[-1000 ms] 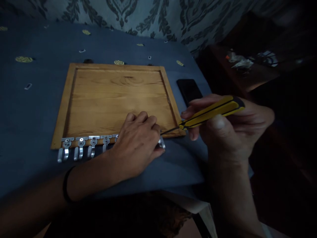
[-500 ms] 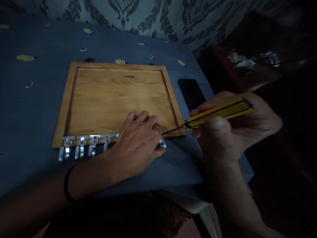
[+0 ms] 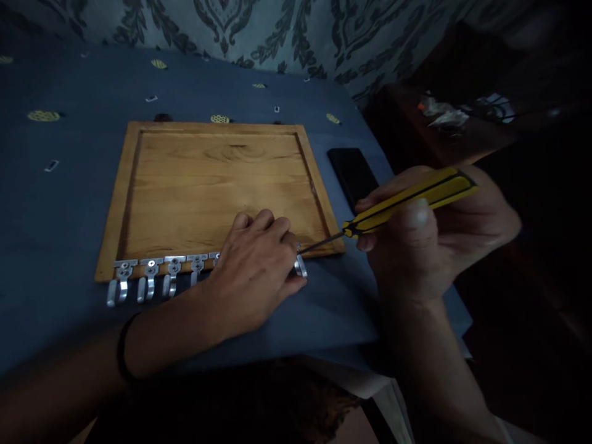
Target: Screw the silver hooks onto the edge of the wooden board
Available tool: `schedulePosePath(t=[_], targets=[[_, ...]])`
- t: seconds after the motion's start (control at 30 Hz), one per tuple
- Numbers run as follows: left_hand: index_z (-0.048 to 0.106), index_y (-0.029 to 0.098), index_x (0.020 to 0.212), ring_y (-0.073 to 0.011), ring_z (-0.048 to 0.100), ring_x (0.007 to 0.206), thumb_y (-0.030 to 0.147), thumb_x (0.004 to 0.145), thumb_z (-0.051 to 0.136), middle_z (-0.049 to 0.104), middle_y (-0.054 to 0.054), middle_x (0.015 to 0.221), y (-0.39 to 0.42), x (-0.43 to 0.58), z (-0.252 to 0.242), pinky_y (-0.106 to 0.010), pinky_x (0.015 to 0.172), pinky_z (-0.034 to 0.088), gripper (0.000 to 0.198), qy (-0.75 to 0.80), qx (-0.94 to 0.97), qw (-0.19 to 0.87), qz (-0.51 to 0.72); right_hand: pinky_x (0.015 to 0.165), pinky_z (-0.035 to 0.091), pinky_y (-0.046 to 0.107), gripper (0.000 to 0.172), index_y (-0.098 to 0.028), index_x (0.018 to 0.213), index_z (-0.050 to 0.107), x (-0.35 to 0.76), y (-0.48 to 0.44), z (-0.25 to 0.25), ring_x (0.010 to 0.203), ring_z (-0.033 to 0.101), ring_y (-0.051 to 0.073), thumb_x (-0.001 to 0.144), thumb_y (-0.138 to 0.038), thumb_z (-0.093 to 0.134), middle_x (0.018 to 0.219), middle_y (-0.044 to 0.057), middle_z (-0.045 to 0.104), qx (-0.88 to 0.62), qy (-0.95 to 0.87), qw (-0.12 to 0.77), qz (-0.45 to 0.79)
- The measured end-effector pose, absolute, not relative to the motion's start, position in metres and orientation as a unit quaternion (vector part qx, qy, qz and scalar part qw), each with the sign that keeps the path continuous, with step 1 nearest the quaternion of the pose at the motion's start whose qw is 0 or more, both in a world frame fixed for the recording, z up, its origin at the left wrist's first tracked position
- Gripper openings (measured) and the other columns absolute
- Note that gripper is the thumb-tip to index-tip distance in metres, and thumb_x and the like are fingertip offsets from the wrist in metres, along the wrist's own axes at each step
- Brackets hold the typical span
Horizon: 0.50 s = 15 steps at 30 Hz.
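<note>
A framed wooden board (image 3: 217, 185) lies flat on a blue cloth. Along its near edge runs a row of several metal hooks (image 3: 148, 277) fixed with screws. My left hand (image 3: 254, 271) rests on that edge with its fingers curled, pinching the rightmost hook (image 3: 301, 267). My right hand (image 3: 444, 228) is closed round a yellow and black screwdriver (image 3: 407, 200). The screwdriver's thin shaft slants down to the left, and its tip meets the hook at my left fingertips.
A black phone (image 3: 352, 172) lies on the cloth just right of the board. The blue table (image 3: 65, 203) ends at a patterned curtain behind. A dark wooden side table (image 3: 457, 126) with small clutter stands at the right, beyond the table's edge.
My right hand has rolled the screwdriver handle slightly and drawn a little to the right. My left hand stays on the rightmost hook.
</note>
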<state>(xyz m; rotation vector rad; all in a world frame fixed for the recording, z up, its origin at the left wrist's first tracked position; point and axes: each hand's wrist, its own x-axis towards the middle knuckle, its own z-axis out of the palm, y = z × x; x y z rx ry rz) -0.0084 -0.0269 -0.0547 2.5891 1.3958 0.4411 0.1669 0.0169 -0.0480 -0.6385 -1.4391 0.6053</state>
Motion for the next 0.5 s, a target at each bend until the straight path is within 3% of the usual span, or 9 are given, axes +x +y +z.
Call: schedulePosePath(t=[0.27,0.37,0.5], targets=[[0.072,0.015,0.095,-0.0301,0.056,0.104,0.044,0.088,0.075,0.065,-0.007,0.098,-0.0267,-0.009,-0.054,-0.043,0.085,0.04,0.03,0.467,0.869,0.088,0.14,0.047,0.048,0.027,0.018,-0.021,0.081,0.072,0.1666,0.0158,-0.0467,0.049,0.057,0.007,0.082,-0.035,0.082,0.076,-0.003,0.072,-0.277,-0.664,0.635,0.279],[0.072,0.015,0.096,-0.03,0.056,0.105,0.044,0.088,0.075,0.065,-0.008,0.099,-0.0263,-0.0087,-0.0536,-0.043,0.086,0.04,0.03,0.47,0.868,0.092,0.13,0.046,0.048,0.027,0.02,-0.022,0.082,0.071,0.1688,0.0153,-0.0452,0.057,0.063,0.011,0.079,-0.036,0.085,0.078,-0.003,0.074,-0.28,-0.662,0.627,0.3],[0.072,0.015,0.095,-0.0301,0.056,0.107,0.045,0.089,0.075,0.066,-0.008,0.101,-0.0256,-0.0082,-0.0506,-0.043,0.089,0.04,0.03,0.481,0.864,0.104,0.107,0.038,0.046,0.024,0.02,-0.02,0.088,0.072,0.1757,0.0118,-0.0401,0.051,0.063,0.01,0.079,-0.031,0.085,0.084,-0.001,0.078,-0.285,-0.669,0.583,0.363]])
